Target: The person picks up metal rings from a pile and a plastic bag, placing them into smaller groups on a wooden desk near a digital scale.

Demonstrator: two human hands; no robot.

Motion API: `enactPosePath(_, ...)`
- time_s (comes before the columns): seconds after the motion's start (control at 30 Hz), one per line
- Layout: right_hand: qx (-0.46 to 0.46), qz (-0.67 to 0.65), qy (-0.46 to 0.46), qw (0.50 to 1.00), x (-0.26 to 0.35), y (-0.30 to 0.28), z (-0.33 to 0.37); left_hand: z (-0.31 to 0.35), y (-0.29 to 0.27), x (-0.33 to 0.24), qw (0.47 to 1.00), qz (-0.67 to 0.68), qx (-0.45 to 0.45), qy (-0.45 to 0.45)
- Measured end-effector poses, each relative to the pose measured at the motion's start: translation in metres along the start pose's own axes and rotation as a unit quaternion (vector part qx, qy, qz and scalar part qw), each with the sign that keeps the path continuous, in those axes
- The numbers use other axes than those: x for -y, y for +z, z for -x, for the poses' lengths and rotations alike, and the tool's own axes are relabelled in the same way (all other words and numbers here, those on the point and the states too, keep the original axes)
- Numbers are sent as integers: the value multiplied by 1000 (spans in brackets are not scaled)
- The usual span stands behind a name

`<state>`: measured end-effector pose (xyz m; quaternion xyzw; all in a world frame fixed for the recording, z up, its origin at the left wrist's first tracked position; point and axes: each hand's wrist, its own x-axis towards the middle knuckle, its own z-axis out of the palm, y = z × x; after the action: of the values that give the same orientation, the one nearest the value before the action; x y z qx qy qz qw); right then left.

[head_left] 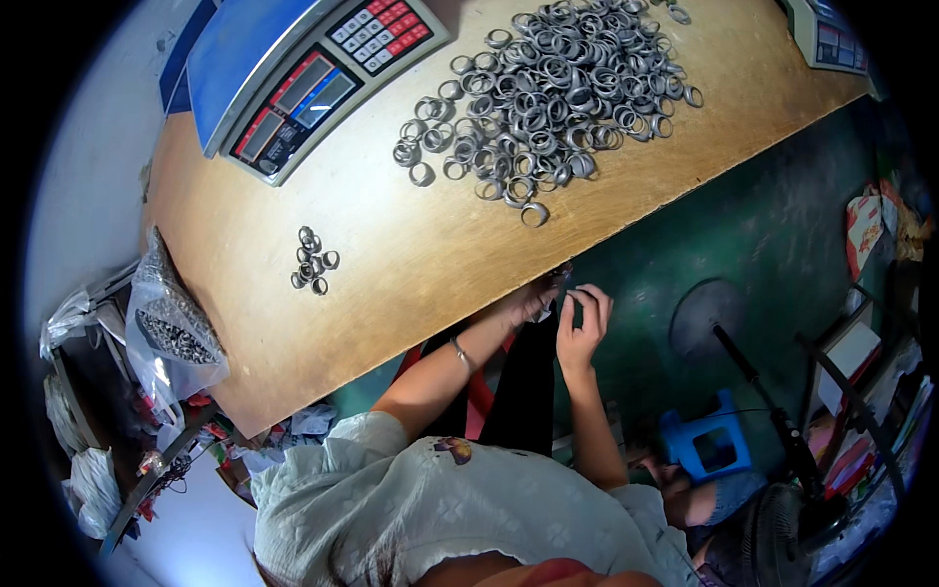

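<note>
My left hand (526,301), with a thin bracelet on its wrist, sits at the near edge of the wooden table (391,254). Its fingertips pinch a small metal ring (564,281). Close beside it, my right hand (583,321) has its fingers curled and touches the same small ring from the right. A big heap of grey metal rings (548,88) lies on the table beyond my hands. A small cluster of several rings (313,261) lies apart to the left.
A blue-topped weighing scale (293,78) with a keypad stands at the table's far left, and another scale's corner (831,39) at the far right. A clear bag of small metal parts (171,328) hangs off the left end. On the green floor are a blue stool (706,445) and a fan (782,528).
</note>
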<state>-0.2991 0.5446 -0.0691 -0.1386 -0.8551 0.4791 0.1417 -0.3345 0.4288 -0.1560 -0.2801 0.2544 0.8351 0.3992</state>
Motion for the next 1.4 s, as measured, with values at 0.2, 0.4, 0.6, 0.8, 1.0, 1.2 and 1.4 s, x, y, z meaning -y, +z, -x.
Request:
enactPosePath(0.2,143,205,286,925,-158,6,147,-33,-57,-7,890,-440,-107,45)
enactPosePath(0.4,447,143,561,682,-201,-52,375,-41,-118,35,529,-836,3,149)
enactPosePath(0.6,418,86,636,643,-174,-48,426,-25,-209,56,353,-929,23,111)
enactPosePath(0.8,380,74,664,640,-172,-46,439,-23,-195,36,300,-944,-65,-126)
enactPosePath(1.0,362,83,649,664,-164,-55,399,36,-160,6,475,-863,-173,-10)
enactPosePath(1.2,368,101,552,742,-156,-27,278,60,-114,-1,630,-742,-202,107)
enactPosePath(1.4,404,99,439,796,-170,22,138,44,-101,11,678,-688,-225,132)
